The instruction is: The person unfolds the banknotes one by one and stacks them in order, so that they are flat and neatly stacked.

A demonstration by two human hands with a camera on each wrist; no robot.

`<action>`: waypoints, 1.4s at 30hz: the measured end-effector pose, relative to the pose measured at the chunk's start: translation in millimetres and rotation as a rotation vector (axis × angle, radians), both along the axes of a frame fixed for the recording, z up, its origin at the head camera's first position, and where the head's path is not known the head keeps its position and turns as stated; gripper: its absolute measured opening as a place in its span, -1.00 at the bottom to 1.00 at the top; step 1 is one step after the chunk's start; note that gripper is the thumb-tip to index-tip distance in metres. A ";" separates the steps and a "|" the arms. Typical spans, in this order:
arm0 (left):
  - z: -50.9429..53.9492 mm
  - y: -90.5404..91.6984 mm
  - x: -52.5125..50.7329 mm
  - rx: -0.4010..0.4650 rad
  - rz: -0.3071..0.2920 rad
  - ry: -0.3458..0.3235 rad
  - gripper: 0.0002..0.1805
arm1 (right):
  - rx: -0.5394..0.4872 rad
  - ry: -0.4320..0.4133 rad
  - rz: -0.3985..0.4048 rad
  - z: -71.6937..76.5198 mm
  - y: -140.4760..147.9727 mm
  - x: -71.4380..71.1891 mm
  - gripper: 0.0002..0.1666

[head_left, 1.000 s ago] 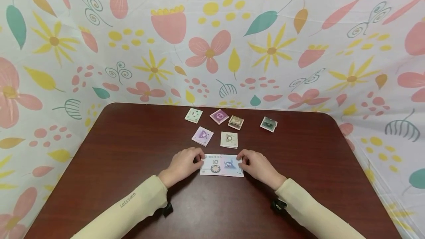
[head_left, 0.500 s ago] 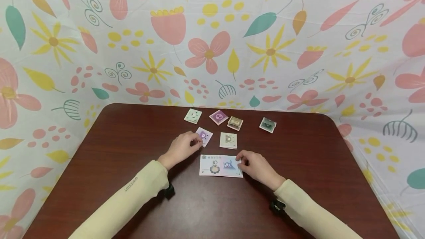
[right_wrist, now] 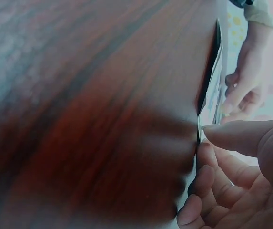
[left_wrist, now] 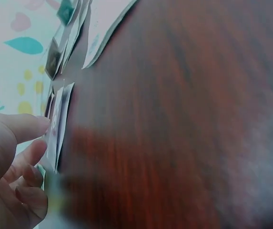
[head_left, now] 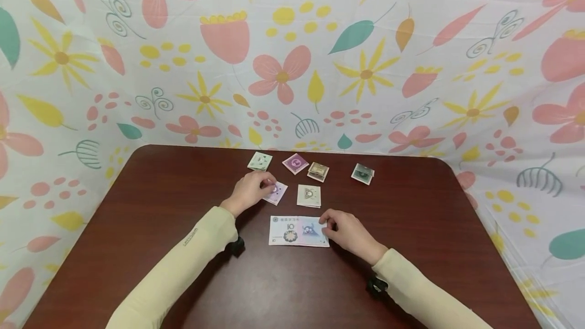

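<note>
My left hand (head_left: 249, 190) (left_wrist: 7, 162) is at the left corner of a folded purple note (head_left: 278, 194) (left_wrist: 64, 119), thumb and forefinger slightly apart and touching or just over the paper. An unfolded note marked 10 (head_left: 290, 227) (right_wrist: 212, 86) lies flat before me, its left end free. Its right end is pinched between thumb and fingers of my right hand (head_left: 351, 232) (right_wrist: 250, 176).
Behind lie folded notes: pale green (head_left: 260, 161), dark purple (head_left: 295, 164), brown (head_left: 318, 171) and dark green (head_left: 363, 173). A beige folded note (head_left: 309, 195) is right of the purple one. Patterned cloth (head_left: 219, 80) hangs beyond the table (head_left: 173, 197).
My left hand has let go of the 10 note's left end and moved up to the purple folded note. The right hand has stayed at the right end.
</note>
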State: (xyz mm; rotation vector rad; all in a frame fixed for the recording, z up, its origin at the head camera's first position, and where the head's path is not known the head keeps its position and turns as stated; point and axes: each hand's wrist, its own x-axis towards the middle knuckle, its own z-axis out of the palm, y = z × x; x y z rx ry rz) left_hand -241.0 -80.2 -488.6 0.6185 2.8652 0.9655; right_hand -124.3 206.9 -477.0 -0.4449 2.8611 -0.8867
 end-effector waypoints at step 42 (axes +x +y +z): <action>9.6 -29.5 15.2 -0.053 0.111 -0.111 -0.74 | 0.015 0.041 0.018 -0.3 -0.1 0.7 -0.84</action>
